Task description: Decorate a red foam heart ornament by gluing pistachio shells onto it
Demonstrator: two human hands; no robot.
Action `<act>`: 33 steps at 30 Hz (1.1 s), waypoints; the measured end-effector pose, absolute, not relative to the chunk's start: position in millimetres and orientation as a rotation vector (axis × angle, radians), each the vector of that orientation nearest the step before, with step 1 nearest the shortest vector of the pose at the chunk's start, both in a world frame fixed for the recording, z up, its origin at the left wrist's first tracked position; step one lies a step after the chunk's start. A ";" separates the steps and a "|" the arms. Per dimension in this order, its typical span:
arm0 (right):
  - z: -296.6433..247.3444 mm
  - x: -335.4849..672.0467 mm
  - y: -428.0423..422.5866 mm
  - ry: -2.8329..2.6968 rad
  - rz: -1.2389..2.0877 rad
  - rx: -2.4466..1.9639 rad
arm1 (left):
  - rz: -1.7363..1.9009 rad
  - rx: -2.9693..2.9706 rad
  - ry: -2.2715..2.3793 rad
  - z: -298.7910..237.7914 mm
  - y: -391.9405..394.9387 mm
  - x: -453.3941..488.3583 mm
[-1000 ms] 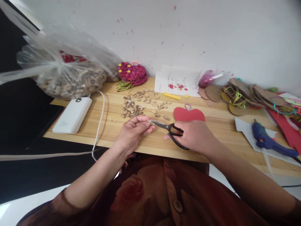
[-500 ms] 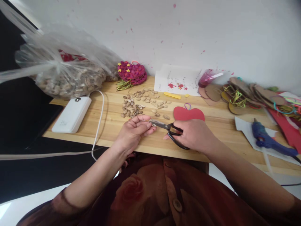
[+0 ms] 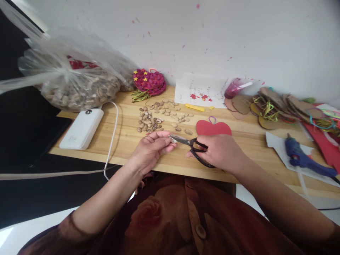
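My left hand (image 3: 150, 150) pinches a small piece of peanut shell (image 3: 173, 140) between thumb and fingers, most of it hidden by the fingertips. Black-handled scissors (image 3: 182, 140) are in my right hand (image 3: 221, 150), its fingers around the handles. The blade tips touch or nearly touch the shell at the left fingertips; I cannot tell which. Behind the hands lie peanut shells (image 3: 151, 122), whole ones and opened halves, spread over the wooden table (image 3: 127, 141). A red apple-shaped cutout (image 3: 214, 128) with a purple loop lies just beyond my right hand.
At the left are a tied plastic bag (image 3: 79, 88) of shells and a white power bank (image 3: 81, 129) with its cable. A decorated purple craft piece (image 3: 149, 82), paper (image 3: 186, 92) and a yellow strip (image 3: 194, 107) lie behind. Cardboard shapes (image 3: 276, 106) and a blue glue gun (image 3: 300, 156) are right.
Both hands keep nearly the same place and hold. The scissor tips still meet the left fingertips, with only a slight shift of the fingers and shell.
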State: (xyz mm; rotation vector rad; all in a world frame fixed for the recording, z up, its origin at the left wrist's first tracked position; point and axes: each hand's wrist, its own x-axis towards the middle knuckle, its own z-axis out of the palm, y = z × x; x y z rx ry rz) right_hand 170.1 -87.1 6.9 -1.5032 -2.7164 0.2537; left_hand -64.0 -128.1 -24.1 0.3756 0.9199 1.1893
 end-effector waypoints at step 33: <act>-23.2 239.9 -114.0 -2.095 0.087 -1.788 | 0.623 2.597 1.593 -5.2 -49.9 -90.6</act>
